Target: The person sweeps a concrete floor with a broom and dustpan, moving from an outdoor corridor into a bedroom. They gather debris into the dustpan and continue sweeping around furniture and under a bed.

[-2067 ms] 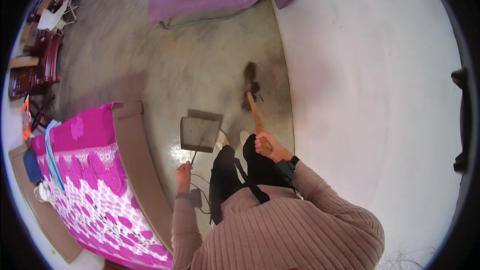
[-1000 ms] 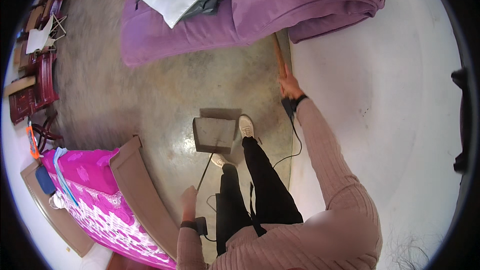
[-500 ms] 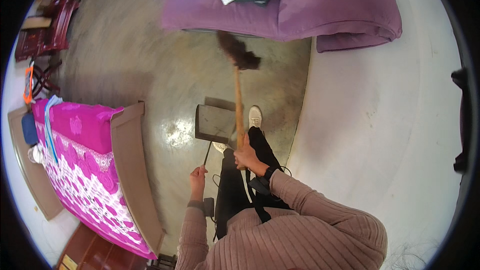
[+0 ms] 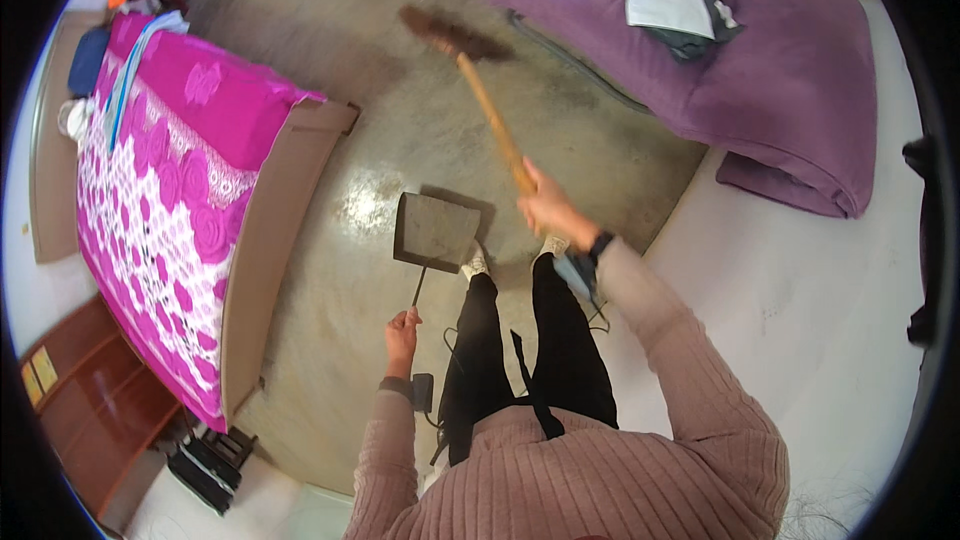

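My left hand (image 4: 401,338) is closed around the thin handle of a dustpan (image 4: 440,230), a square metal pan held just ahead of my feet. In my right hand (image 4: 552,206) is the wooden handle of a broom (image 4: 488,112), gripped near its end. Its dark brown bristle head, smeared by motion, is out ahead over the concrete floor, left of the purple sofa. Broom head and dustpan are well apart. I cannot make out any sweepings in the pan.
On the left stands a bed (image 4: 285,200) with a pink and white cover. A purple folded sofa (image 4: 790,70) bearing papers and dark cloth is ahead right. The white wall (image 4: 760,300) runs along my right. Black bags (image 4: 205,470) lie behind the bed's foot.
The view has turned, shifting bed and sofa. My right hand has moved forward and right, away from my body, and the broom head reaches farther ahead and leftward. The left hand still grips the dustpan.
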The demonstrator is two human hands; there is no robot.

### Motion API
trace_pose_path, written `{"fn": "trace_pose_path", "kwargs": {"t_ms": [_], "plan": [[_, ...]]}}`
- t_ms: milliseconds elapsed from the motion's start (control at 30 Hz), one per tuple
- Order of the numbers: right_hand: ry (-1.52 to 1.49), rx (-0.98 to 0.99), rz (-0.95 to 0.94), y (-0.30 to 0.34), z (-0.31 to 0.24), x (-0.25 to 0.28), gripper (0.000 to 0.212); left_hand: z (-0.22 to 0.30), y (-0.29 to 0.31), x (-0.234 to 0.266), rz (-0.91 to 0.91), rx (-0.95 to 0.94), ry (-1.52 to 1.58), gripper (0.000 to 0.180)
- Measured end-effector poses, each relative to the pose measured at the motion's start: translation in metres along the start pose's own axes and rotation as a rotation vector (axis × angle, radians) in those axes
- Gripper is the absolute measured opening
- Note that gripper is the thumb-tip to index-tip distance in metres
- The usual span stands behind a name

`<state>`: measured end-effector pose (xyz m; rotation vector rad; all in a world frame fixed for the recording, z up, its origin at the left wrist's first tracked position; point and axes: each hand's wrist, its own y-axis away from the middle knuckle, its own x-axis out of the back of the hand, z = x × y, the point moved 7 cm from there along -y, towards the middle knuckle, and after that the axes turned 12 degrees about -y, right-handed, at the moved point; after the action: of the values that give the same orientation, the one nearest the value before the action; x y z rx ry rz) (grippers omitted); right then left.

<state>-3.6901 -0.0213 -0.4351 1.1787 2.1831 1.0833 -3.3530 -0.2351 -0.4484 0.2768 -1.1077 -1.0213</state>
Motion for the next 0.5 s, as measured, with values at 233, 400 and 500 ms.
{"fn": "trace_pose_path", "kwargs": {"t_ms": [233,400,500], "plan": [[0.383,0.225,0.038,-0.117,-0.045,-0.042,0.080,-0.060,0.006,0.014,0.059,0.101,0.160,0.040],[0.700,0.180,0.018,-0.018,0.067,-0.033,0.078,-0.104,-0.003,0.022,0.075,0.188,0.243,0.039],[0.781,0.117,0.030,0.071,0.139,-0.005,0.079,-0.118,-0.007,0.034,0.080,0.196,0.143,0.040]]}}
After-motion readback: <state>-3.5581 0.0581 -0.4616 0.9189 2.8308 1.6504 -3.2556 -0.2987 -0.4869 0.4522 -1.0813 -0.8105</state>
